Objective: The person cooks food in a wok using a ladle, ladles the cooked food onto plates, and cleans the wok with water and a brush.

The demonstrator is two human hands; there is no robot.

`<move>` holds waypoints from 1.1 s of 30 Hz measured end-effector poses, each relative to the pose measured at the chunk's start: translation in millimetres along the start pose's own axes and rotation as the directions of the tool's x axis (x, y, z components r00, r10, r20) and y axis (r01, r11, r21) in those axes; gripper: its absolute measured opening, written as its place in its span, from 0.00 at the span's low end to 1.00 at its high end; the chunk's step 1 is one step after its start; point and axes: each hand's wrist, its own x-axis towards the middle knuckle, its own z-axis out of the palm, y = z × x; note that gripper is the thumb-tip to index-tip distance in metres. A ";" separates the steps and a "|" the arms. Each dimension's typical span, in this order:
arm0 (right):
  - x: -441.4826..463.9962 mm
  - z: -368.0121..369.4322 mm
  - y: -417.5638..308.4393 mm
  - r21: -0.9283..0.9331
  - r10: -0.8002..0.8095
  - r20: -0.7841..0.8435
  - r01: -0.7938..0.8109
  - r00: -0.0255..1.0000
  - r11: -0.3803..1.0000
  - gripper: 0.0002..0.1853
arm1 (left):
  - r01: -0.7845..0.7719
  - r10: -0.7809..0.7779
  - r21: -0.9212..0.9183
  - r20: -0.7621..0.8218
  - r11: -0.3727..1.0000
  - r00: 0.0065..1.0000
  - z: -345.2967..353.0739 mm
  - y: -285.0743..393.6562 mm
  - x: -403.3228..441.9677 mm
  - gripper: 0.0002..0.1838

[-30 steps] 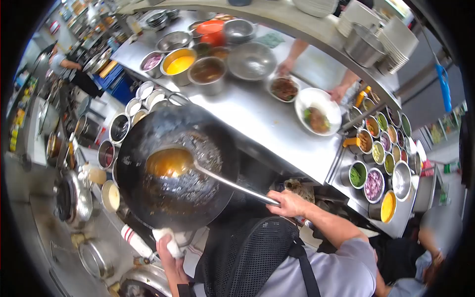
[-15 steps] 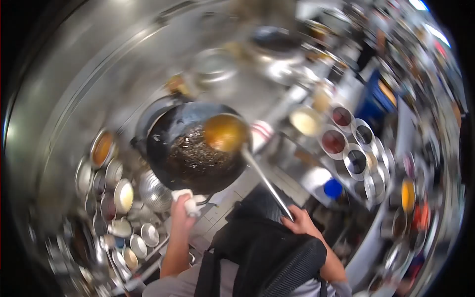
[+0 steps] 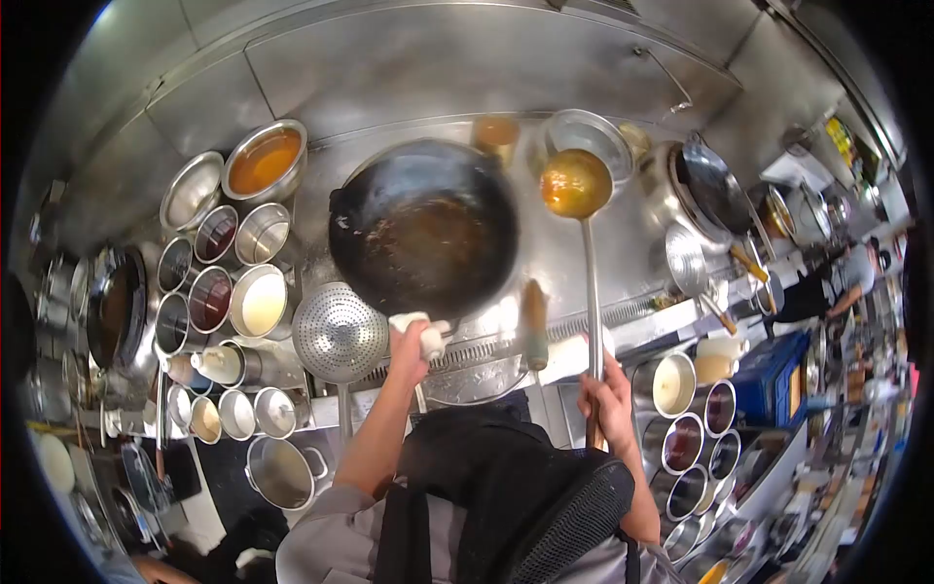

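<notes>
A black wok with a little dark liquid in its bottom sits over the steel range in front of me. My left hand grips the wok's near edge, at its handle, through a folded white cloth. In my right hand is the long handle of a ladle, closed fingers around it. The ladle's bowl holds orange-brown liquid and hangs right of the wok, near a steel bowl. Just left of my left hand lies a perforated strainer.
Several steel pots stand at left, with a bowl of orange liquid behind them. More containers, such as one with dark red contents, stand at right near a blue crate. Another person is farther off at right.
The ladle has moved from over the wok to its right side, still in my right hand. The view has turned and sharpened. My left hand stays at the wok.
</notes>
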 end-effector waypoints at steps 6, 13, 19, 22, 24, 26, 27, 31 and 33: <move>177.3 -20.7 -35.8 -0.570 -0.074 0.112 0.125 0.991 0.812 0.37 | 0.072 -0.048 0.268 -0.094 0.961 0.994 14.7 -48.1 44.4 0.19; 432.7 19.0 -45.3 -0.893 -0.243 0.367 0.413 0.898 0.179 0.28 | -0.141 0.233 0.206 -0.545 0.968 0.805 -5.0 -35.0 -28.6 0.33; 584.0 25.3 -43.0 -0.523 0.314 0.455 -0.035 0.833 0.852 0.14 | -0.081 0.297 0.326 -0.693 0.942 0.657 -67.2 -45.4 -114.6 0.46; 536.3 -1.3 -55.3 -0.762 -0.038 0.544 0.512 0.838 0.395 0.18 | 0.103 0.227 0.459 -0.606 0.882 0.762 -117.0 -63.9 -123.1 0.44; 527.4 -46.4 -42.8 -0.779 -0.136 0.564 0.579 0.815 0.242 0.28 | 0.189 0.279 0.679 -0.517 0.710 0.809 -144.7 -70.8 -121.1 0.41; 506.1 -85.1 -44.2 -0.722 -0.241 0.576 0.625 0.781 0.299 0.35 | 0.189 0.266 0.714 -0.473 0.674 0.840 -124.6 -55.7 -122.6 0.33; 492.2 -100.0 -42.7 -0.751 -0.304 0.540 0.612 0.785 0.248 0.34 | 0.181 0.251 0.710 -0.457 0.681 0.853 -116.3 -46.2 -122.2 0.33; 446.1 -138.8 -49.2 -0.938 -0.350 0.246 0.313 0.904 0.150 0.35 | 0.242 0.316 0.796 -0.471 0.555 0.824 -127.2 -41.6 -117.9 0.36; 435.6 -154.0 -43.7 -0.971 -0.354 0.155 0.209 0.922 0.119 0.34 | 0.258 0.364 0.854 -0.441 0.452 0.820 -123.6 -38.5 -117.3 0.36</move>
